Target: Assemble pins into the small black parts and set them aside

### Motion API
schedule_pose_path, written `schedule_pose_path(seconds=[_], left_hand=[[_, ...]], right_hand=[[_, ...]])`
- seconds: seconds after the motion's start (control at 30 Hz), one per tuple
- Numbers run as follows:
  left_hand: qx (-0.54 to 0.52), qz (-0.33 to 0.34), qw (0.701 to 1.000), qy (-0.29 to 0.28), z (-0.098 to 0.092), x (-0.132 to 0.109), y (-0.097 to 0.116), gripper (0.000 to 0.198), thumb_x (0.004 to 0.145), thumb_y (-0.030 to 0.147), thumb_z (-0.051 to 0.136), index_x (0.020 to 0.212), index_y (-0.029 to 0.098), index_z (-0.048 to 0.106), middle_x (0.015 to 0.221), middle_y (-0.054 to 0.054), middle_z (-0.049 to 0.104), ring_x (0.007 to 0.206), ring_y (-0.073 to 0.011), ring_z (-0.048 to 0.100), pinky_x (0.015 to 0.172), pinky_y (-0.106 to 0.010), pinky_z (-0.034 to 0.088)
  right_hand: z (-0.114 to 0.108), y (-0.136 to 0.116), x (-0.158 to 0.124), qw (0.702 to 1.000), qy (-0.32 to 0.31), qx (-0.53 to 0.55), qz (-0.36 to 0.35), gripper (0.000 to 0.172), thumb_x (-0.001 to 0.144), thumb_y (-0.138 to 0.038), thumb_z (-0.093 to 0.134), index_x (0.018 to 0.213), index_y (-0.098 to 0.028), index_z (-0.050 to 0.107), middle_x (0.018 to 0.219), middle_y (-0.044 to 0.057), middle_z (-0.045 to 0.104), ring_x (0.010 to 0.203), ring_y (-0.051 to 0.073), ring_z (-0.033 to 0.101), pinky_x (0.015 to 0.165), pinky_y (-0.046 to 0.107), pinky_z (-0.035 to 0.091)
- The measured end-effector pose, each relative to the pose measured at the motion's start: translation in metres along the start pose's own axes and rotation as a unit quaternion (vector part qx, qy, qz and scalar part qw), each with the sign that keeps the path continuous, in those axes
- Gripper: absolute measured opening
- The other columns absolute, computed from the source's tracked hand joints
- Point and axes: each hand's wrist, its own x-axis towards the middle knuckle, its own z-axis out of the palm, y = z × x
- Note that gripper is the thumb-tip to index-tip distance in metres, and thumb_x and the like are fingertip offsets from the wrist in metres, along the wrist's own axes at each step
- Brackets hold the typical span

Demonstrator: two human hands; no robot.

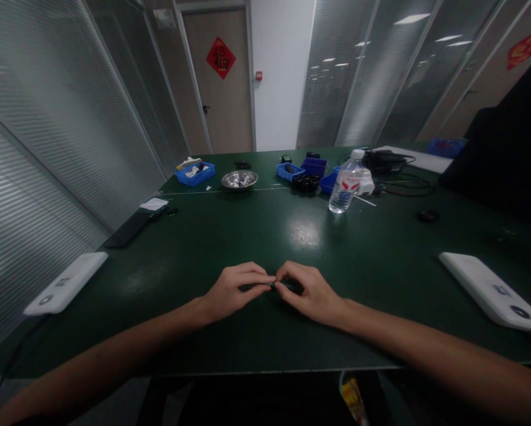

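Note:
My left hand (236, 291) and my right hand (310, 293) meet fingertip to fingertip just above the green table (194, 236). Between them is a tiny dark piece (272, 284), pinched by thumb and forefinger on both sides. Most of it is covered by my fingers, so its kind cannot be made out. Both wrists come in low from the near edge of the table.
A water bottle (346, 182) stands upright right of centre. Farther back are a metal bowl (239, 180), a blue basket (195, 174), a smaller blue basket (289, 172) and black cables. White devices lie left (65, 284) and right (496, 291).

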Motion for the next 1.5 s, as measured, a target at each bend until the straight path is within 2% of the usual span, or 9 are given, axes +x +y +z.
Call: schedule_pose_path(seconds=[0.13,0.27,0.43,0.6,0.77,0.93,1.03,1.2,1.5], left_hand=[[0.005,-0.062,0.997,-0.038,-0.001,0.001,-0.006,0.027,0.096,0.023,0.066,0.122,0.024,0.073,0.113,-0.006,0.072,0.103,-0.0177,0.068,0.092,-0.031,0.055],[0.015,-0.075,0.995,-0.056,0.001,0.001,-0.011,0.026,0.096,0.025,0.067,0.121,0.024,0.074,0.115,-0.003,0.074,0.109,-0.0181,0.067,0.099,-0.033,0.052],[0.002,-0.076,0.996,-0.055,0.001,0.002,-0.009,0.025,0.098,0.026,0.064,0.121,0.024,0.074,0.119,-0.005,0.073,0.113,-0.0193,0.066,0.101,-0.035,0.051],[0.001,-0.092,0.995,-0.027,-0.003,0.003,-0.007,0.022,0.098,0.024,0.063,0.117,0.024,0.076,0.113,-0.006,0.072,0.107,-0.02,0.066,0.096,-0.035,0.053],[0.045,-0.122,0.992,-0.007,-0.007,0.002,-0.017,0.021,0.097,0.023,0.065,0.115,0.024,0.075,0.114,-0.005,0.071,0.111,-0.0208,0.062,0.098,-0.038,0.05],[0.109,-0.128,0.985,-0.035,-0.009,0.001,-0.03,0.02,0.098,0.028,0.063,0.115,0.026,0.074,0.122,-0.005,0.068,0.117,-0.0238,0.059,0.101,-0.044,0.047],[0.115,-0.135,0.982,-0.064,-0.015,0.002,-0.033,0.026,0.097,0.033,0.064,0.122,0.027,0.071,0.128,-0.006,0.065,0.122,-0.0241,0.057,0.104,-0.044,0.046],[0.163,-0.132,0.974,-0.088,-0.026,-0.001,-0.038,0.051,0.095,0.045,0.064,0.141,0.025,0.057,0.146,-0.01,0.053,0.138,-0.0292,0.045,0.114,-0.051,0.037],[0.222,-0.097,0.962,-0.122,-0.027,-0.003,-0.036,0.052,0.101,0.047,0.054,0.147,0.024,0.052,0.152,-0.012,0.047,0.143,-0.0312,0.039,0.117,-0.054,0.031]], right_hand=[[0.001,0.006,0.003,0.999,-0.015,-0.026,0.028,0.005,0.096,-0.023,0.06,0.098,-0.02,0.063,0.086,-0.001,0.063,0.074,0.013,0.057,0.066,0.025,0.041],[0.003,0.01,0.002,0.997,-0.024,-0.054,0.041,0.005,0.095,-0.024,0.06,0.098,-0.021,0.063,0.086,0.0,0.064,0.072,0.013,0.057,0.065,0.025,0.04],[0.004,0.01,0.002,0.996,-0.03,-0.068,0.042,0.007,0.095,-0.025,0.059,0.099,-0.021,0.062,0.088,0.0,0.065,0.074,0.014,0.058,0.067,0.026,0.042],[0.001,0.01,0.003,0.994,-0.041,-0.089,0.043,0.008,0.095,-0.026,0.059,0.102,-0.021,0.062,0.09,0.0,0.065,0.075,0.014,0.058,0.067,0.026,0.041],[-0.006,0.016,0.004,0.992,-0.038,-0.112,0.055,0.009,0.096,-0.028,0.058,0.101,-0.021,0.062,0.09,0.001,0.065,0.073,0.014,0.057,0.065,0.026,0.04],[-0.008,0.018,0.004,0.991,-0.029,-0.113,0.059,0.008,0.096,-0.027,0.058,0.1,-0.021,0.062,0.088,0.0,0.065,0.073,0.014,0.058,0.065,0.026,0.039],[-0.008,0.016,0.004,0.991,-0.035,-0.112,0.063,0.008,0.096,-0.027,0.058,0.1,-0.021,0.062,0.087,0.0,0.064,0.072,0.014,0.057,0.064,0.026,0.038],[-0.009,0.015,0.004,0.986,-0.021,-0.142,0.087,0.006,0.096,-0.025,0.058,0.099,-0.021,0.061,0.09,0.001,0.064,0.072,0.014,0.057,0.065,0.027,0.039],[-0.009,0.019,0.004,0.972,-0.032,-0.209,0.105,0.009,0.096,-0.029,0.059,0.098,-0.021,0.063,0.095,0.002,0.062,0.072,0.014,0.056,0.063,0.027,0.036]])
